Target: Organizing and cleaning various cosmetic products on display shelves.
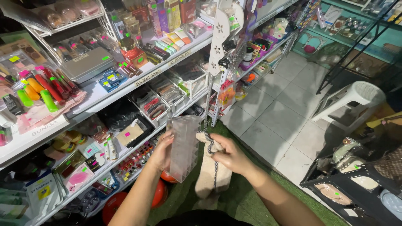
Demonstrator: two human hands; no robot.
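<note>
A clear plastic organizer wiped beside cosmetics shelves.
The clear compartment organizer (184,147) is gripped upright by the left hand (162,152); a beige cloth (211,173) is pinched against it by the right hand (229,157).

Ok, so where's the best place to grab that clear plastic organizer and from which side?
The clear organizer stands upright, a tall narrow box. The left hand already grips its left long edge at mid-height. A second grip probably suits the opposite long edge, from the right, where the right hand holds the beige cloth against it.

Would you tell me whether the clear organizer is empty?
Empty: the clear organizer, held by the left hand, shows only bare see-through compartments.
</note>
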